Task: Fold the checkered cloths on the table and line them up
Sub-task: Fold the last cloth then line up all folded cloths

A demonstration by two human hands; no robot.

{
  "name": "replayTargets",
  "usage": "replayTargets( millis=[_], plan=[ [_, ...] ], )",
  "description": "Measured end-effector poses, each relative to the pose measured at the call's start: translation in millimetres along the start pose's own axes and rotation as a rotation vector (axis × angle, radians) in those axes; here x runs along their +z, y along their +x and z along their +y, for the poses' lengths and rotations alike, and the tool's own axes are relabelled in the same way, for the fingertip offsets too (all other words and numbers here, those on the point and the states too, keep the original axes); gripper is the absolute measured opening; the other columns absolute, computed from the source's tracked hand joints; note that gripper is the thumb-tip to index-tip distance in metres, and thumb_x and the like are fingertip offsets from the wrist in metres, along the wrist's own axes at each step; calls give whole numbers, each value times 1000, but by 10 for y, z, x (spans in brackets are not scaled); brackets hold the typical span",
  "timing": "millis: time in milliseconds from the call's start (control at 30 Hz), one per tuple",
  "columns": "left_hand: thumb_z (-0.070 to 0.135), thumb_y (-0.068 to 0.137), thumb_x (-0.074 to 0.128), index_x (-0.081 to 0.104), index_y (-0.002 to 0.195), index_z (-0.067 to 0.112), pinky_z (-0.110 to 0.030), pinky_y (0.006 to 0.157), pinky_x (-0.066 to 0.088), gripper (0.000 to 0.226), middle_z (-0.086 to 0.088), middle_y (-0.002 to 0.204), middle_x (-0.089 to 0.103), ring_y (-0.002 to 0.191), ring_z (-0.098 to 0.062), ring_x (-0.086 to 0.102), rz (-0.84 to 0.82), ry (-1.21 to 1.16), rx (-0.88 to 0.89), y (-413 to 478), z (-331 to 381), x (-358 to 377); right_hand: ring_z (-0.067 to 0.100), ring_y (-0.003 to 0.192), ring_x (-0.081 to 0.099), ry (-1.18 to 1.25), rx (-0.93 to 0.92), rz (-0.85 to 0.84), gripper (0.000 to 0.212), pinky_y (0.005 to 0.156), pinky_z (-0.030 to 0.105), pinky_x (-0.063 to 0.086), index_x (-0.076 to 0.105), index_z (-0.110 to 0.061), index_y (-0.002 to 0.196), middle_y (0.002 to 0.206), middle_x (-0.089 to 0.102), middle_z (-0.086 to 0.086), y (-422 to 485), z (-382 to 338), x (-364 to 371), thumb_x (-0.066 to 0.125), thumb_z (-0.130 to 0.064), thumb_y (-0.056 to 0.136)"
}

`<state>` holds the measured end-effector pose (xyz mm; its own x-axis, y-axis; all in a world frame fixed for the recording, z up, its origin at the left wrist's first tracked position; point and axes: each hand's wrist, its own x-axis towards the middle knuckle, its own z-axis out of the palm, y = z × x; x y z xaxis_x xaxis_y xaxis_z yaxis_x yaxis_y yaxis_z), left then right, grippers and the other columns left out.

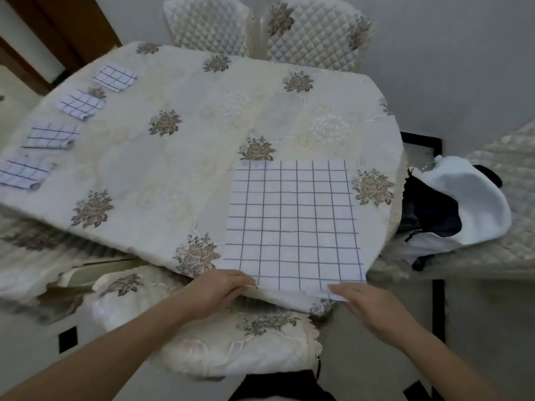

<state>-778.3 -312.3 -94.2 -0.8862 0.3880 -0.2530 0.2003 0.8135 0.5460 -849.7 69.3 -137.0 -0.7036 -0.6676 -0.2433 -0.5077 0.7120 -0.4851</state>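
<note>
A white cloth with a dark grid (293, 224) lies spread flat on the near right part of the table (185, 157). My left hand (220, 290) pinches its near left corner at the table's front edge. My right hand (367, 308) pinches its near right corner. Several folded checkered cloths lie in a line along the table's left side: one at the far end (115, 77), then a second (81, 105), a third (51, 135) and the nearest (23, 172).
The table wears a cream floral cover. Quilted chairs stand at the far side (208, 21) (315, 33); a cushioned seat (240, 342) is right below my hands. White and dark clothes (460, 204) lie piled on a chair at the right.
</note>
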Motion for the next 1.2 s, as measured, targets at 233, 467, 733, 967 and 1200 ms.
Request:
replayTargets(
  millis=[233,467,733,967,1200],
  plan=[
    [42,107,37,62,95,17,-19,70,44,37,8,87,68,76,-3,60,-53,-33,5,-214,178,-36,-5,118,58,132,-19,-106,64,93,12,45,57,-51,129,127,61,-30,-85,-48,-235,19,-82,87],
    [51,103,33,47,82,30,-19,63,35,33,20,70,49,65,4,47,-16,-34,-79,175,-173,-393,-4,93,66,117,24,-48,50,80,18,52,72,-32,114,104,70,-27,511,-86,-703,37,-62,92],
    [43,103,37,70,112,9,-22,87,38,49,-5,113,66,101,-21,58,166,74,-66,1101,-909,-709,10,82,60,47,36,97,27,75,35,53,73,-19,95,88,68,-11,1627,248,-940,54,-39,97],
    [31,104,45,68,105,9,-30,73,43,31,1,107,60,85,-17,56,207,107,-96,1634,-1333,-754,15,78,58,-31,177,38,22,72,39,51,66,-24,89,85,61,-11,2208,454,-912,53,-38,100],
    [22,102,54,61,88,7,-30,60,32,22,1,81,46,65,-17,41,309,141,-79,1910,-1399,-788,23,75,56,-43,242,145,23,67,41,48,61,-16,81,76,52,-5,2456,574,-918,61,-33,96]
  ],
)
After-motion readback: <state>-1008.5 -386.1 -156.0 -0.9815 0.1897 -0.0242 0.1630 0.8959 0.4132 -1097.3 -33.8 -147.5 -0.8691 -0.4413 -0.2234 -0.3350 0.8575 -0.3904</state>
